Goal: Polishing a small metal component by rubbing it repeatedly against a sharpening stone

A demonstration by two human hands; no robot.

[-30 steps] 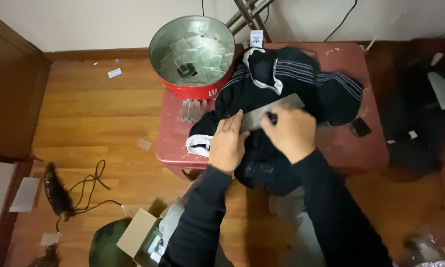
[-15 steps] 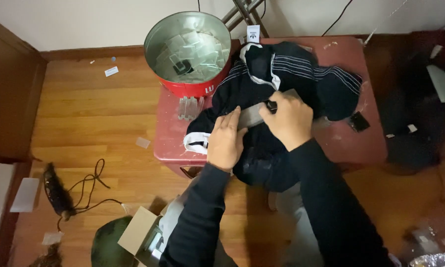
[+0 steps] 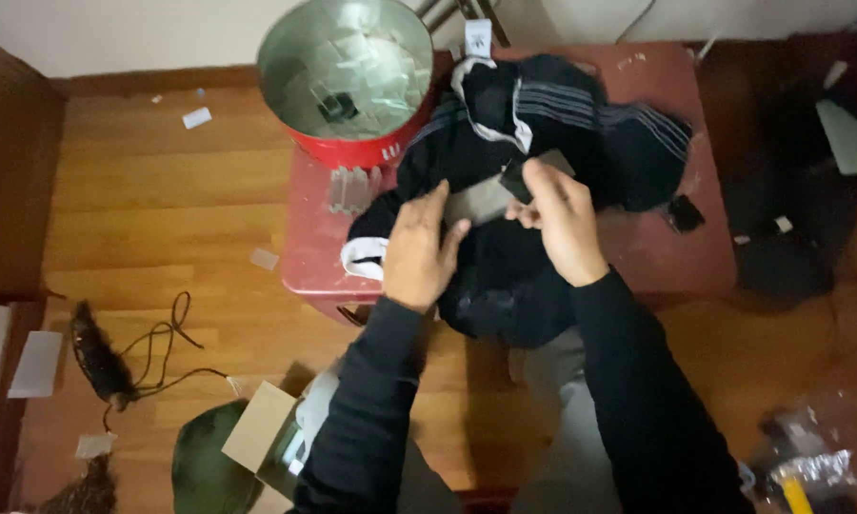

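My right hand covers part of grey card; small dark piece in grip too blurred to identify. Jacket hides tabletop middle. Bucket rim cut by top edge.

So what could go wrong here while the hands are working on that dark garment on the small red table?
The dark garment hangs over the near edge of the red table, so a tug from the left hand might drag it off. The metal bucket overhangs the far corner and could tip if bumped. The small black item beside the garment could be swept to the floor.
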